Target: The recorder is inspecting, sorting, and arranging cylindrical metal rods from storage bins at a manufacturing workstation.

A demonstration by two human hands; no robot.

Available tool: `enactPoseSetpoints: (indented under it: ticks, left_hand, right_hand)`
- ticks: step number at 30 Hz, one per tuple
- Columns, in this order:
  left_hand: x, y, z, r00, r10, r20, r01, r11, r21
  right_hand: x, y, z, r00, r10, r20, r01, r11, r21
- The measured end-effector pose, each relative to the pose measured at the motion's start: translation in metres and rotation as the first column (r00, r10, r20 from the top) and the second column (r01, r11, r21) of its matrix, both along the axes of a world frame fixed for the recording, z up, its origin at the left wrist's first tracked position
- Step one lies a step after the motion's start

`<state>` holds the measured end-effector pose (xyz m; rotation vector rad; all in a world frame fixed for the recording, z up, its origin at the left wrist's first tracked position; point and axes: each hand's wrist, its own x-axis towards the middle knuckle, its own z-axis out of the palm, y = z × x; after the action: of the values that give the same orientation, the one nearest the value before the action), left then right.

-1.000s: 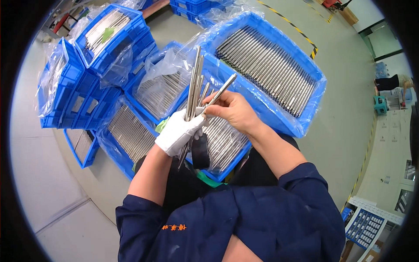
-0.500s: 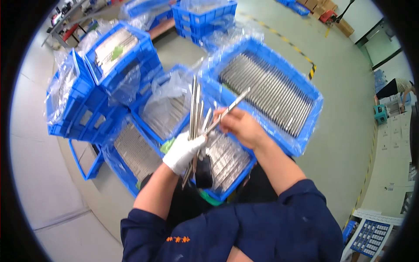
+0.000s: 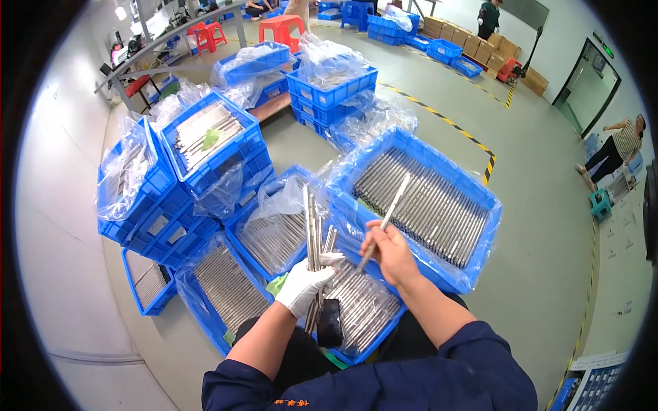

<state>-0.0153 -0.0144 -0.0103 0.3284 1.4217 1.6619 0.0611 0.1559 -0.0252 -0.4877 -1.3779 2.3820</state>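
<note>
My left hand (image 3: 306, 285), in a white glove, is closed round a bundle of several metal rods (image 3: 314, 229) that stand nearly upright. My bare right hand (image 3: 389, 255) pinches one single metal rod (image 3: 395, 205), tilted with its upper end leaning right. Below both hands lies a blue crate (image 3: 395, 320) lined with clear plastic and holding rods in plastic. Beyond my right hand is a larger blue crate (image 3: 484, 198), with metal rods (image 3: 425, 198) laid side by side in a row. A black block-shaped thing (image 3: 330, 323) sits just under my left hand.
More blue crates of rods (image 3: 223, 291) stand at the left, some in stacks (image 3: 226, 161) with loose plastic film. Red stools (image 3: 282, 29) and cardboard boxes (image 3: 473, 46) are farther back. A person (image 3: 617, 147) stands at the right, near a green stool (image 3: 600, 204).
The view has tilted up, showing more of the far room. My right hand has drawn its rod away from the bundle, and the rod now stands steeper. The left hand keeps its bundle.
</note>
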Motion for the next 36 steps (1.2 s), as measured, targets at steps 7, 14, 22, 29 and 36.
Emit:
enactPoseSetpoints:
  ticks: [7, 14, 22, 29, 36]
  left_hand:
    - [-0.011, 0.007, -0.006, 0.995, 0.077, -0.062, -0.068, 0.988, 0.139]
    - [-0.009, 0.005, -0.009, 0.993, 0.118, 0.011, -0.118, 0.989, 0.089]
    - [-0.051, -0.014, -0.008, 0.939, 0.339, -0.053, -0.322, 0.924, 0.208]
    - [-0.043, -0.012, -0.006, 0.966, 0.257, 0.01, -0.253, 0.945, 0.205]
    - [-0.011, 0.0, -0.003, 0.991, -0.113, -0.064, 0.113, 0.994, -0.015]
  right_hand:
    - [0.008, -0.03, 0.002, 0.814, 0.572, 0.1, -0.467, 0.748, -0.471]
    - [0.013, -0.05, -0.007, 0.714, 0.695, 0.081, -0.499, 0.587, -0.638]
    - [0.036, -0.071, 0.0, 0.423, 0.904, -0.066, -0.747, 0.306, -0.59]
    - [0.008, -0.005, -0.007, 0.913, 0.407, 0.026, -0.356, 0.826, -0.436]
    - [0.0, 0.01, -0.012, 0.931, 0.356, 0.079, -0.285, 0.845, -0.453]
